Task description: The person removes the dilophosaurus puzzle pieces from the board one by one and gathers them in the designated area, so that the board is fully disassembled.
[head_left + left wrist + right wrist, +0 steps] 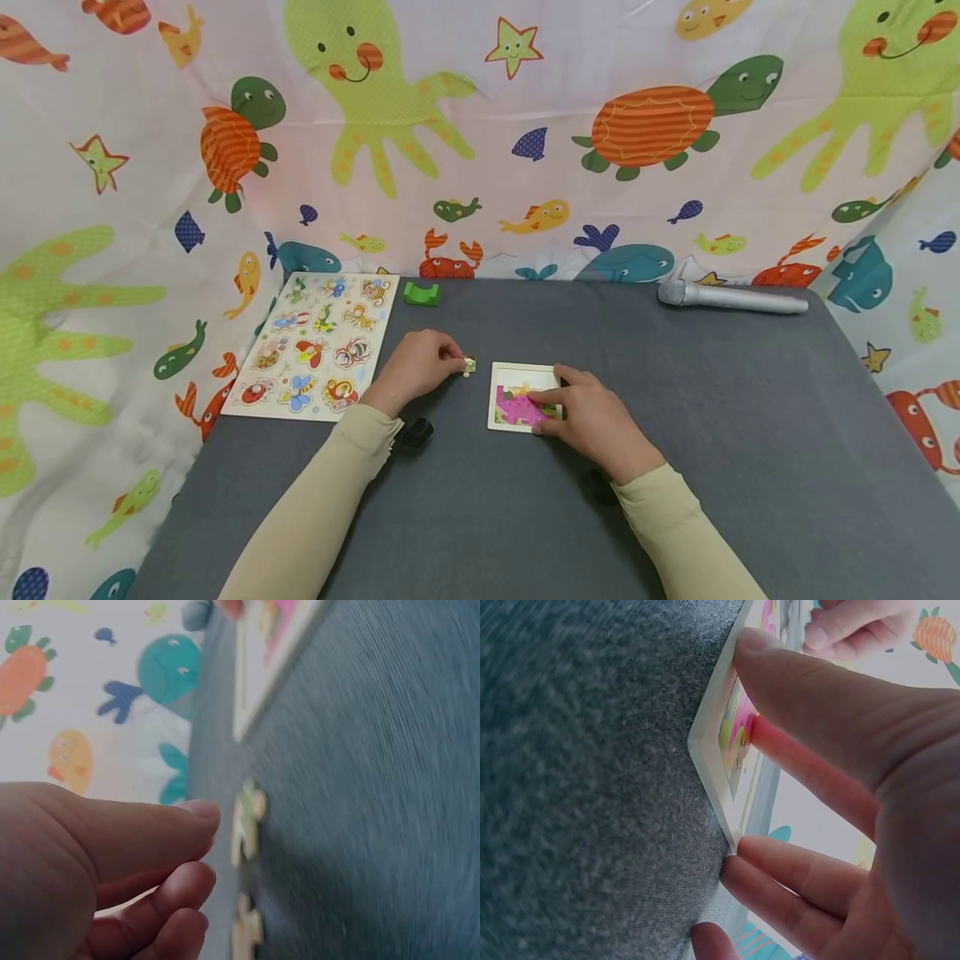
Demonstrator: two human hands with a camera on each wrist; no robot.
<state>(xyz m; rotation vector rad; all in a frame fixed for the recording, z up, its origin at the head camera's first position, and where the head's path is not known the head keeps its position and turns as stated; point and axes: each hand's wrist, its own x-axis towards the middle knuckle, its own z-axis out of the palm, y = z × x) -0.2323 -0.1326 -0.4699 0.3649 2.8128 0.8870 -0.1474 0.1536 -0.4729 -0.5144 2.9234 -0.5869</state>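
Note:
My left hand [422,367] reaches beside small jigsaw pieces [470,364] on the grey table. In the left wrist view, thumb and fingertips lie close together, and two blurred jigsaw pieces [247,823] sit just past them, apart from the skin. My right hand [596,421] holds the right side of a square, pale-rimmed puzzle tray [491,408]. Its thumb [810,694] presses the near rim, other fingers touch the far corner, and the index finger reaches over the picture. Pink and green assembled pieces [517,408] fill the tray's lower part; its upper left shows bare.
An insect-picture board [311,350] lies at the left, with a green block [422,294] beyond it. A silver toy microphone [731,297] lies at the back right. Sea-animal cloth [480,125] hangs behind and along the sides.

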